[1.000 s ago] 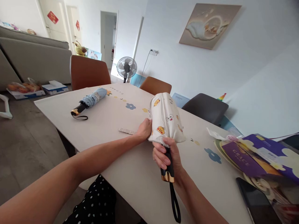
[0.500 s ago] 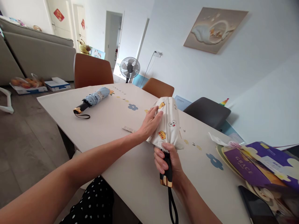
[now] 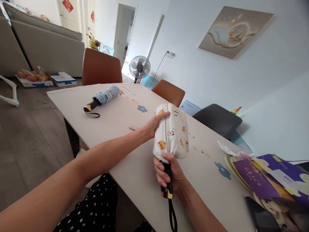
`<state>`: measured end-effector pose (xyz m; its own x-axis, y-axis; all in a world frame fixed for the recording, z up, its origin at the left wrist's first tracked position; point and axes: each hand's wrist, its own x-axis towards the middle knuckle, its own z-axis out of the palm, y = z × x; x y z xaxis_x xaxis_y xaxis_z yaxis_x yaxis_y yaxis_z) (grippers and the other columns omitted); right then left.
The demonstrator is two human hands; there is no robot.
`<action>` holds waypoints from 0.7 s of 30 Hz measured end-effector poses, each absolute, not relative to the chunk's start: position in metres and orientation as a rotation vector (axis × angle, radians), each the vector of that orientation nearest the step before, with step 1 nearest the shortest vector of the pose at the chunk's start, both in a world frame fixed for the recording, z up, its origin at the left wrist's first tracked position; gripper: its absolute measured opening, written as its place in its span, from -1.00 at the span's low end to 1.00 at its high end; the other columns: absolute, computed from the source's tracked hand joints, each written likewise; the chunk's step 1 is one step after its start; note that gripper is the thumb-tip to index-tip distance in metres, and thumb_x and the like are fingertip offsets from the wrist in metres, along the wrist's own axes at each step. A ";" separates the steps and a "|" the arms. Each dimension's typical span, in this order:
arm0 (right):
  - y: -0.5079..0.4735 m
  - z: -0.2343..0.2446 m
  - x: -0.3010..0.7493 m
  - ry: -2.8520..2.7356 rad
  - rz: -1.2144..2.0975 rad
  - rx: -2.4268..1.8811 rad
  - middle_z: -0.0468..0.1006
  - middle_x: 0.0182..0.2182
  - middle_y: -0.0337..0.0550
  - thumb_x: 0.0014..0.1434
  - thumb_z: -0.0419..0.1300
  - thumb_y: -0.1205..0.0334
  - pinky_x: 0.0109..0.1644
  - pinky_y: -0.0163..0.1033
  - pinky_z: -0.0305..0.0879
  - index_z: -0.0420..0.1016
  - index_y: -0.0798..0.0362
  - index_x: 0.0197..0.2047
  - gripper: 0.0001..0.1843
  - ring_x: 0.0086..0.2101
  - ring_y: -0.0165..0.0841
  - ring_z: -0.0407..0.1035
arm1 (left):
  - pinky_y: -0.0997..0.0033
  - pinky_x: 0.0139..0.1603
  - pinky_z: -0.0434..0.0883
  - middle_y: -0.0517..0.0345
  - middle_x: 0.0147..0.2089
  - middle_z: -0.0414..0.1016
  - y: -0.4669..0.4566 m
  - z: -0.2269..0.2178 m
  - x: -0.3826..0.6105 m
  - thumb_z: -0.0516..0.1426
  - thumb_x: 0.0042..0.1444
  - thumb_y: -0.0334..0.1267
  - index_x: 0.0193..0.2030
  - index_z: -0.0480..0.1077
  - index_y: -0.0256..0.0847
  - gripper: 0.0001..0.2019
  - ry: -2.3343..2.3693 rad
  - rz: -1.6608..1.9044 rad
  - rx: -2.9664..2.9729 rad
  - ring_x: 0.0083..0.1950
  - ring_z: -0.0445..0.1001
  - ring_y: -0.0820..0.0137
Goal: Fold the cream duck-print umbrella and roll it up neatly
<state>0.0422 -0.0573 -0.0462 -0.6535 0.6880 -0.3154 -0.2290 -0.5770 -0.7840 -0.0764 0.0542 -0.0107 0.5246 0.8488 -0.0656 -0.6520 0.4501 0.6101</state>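
I hold a folded white umbrella (image 3: 172, 133) with cartoon prints over the near part of the white table (image 3: 116, 129). My right hand (image 3: 167, 172) is wrapped round its black handle, whose gold end cap and black wrist strap hang below. My left hand (image 3: 154, 124) is closed over the left side of the loose canopy, pressing the fabric inward. A second, light blue folded umbrella (image 3: 102, 98) with a black handle lies on the far left part of the table, away from both hands.
Brown chairs (image 3: 101, 67) and a dark chair (image 3: 218, 117) stand along the table's far side. Purple boxes (image 3: 265, 170) on a plate and a dark phone (image 3: 262, 216) lie at the right. A small paper tag (image 3: 133, 128) lies near my left wrist. A fan and a sofa are behind.
My left hand slid up from the canopy's lower edge and now grips its side, gathering the fabric tighter. The umbrella tilted slightly; my right hand kept hold of the handle.
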 end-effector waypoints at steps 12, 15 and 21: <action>-0.064 -0.043 0.023 -0.952 2.220 -0.625 0.37 -0.52 -0.36 0.15 -0.03 0.08 -0.81 -0.46 0.07 0.26 0.00 -0.02 -0.65 -0.82 -0.64 -0.03 | 0.16 -0.05 0.37 -0.04 -0.29 0.55 0.061 -0.002 -0.097 0.14 -0.05 -0.01 -0.09 0.38 -0.30 -0.55 0.130 0.912 0.464 -0.23 0.51 0.18; -0.063 -0.044 0.019 -0.923 2.220 -0.628 0.36 -0.56 -0.39 0.12 0.01 0.09 -0.81 -0.46 0.06 0.29 0.00 -0.19 -0.77 -0.83 -0.63 -0.03 | 0.11 -0.06 0.37 -0.05 -0.28 0.54 0.060 -0.002 -0.098 0.10 -0.03 0.06 -0.10 0.39 -0.27 -0.53 0.155 0.897 0.521 -0.21 0.50 0.16; -0.064 -0.040 0.021 -0.958 1.927 -1.105 0.15 -0.83 -0.40 0.06 0.09 0.02 -0.81 -0.42 0.02 0.24 0.08 -0.57 -0.67 -0.85 -0.56 -0.02 | 0.18 -0.09 0.38 -0.07 -0.16 0.52 0.066 -0.011 -0.087 0.07 -0.10 0.24 -0.14 0.40 -0.20 -0.43 0.420 0.984 0.726 -0.08 0.45 0.12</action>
<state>0.0214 -0.0636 -0.0399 -0.3852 0.8433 -0.3747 -0.2101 -0.4755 -0.8542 -0.0875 0.0659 -0.0106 0.5033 0.8641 -0.0023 -0.5995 0.3510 0.7193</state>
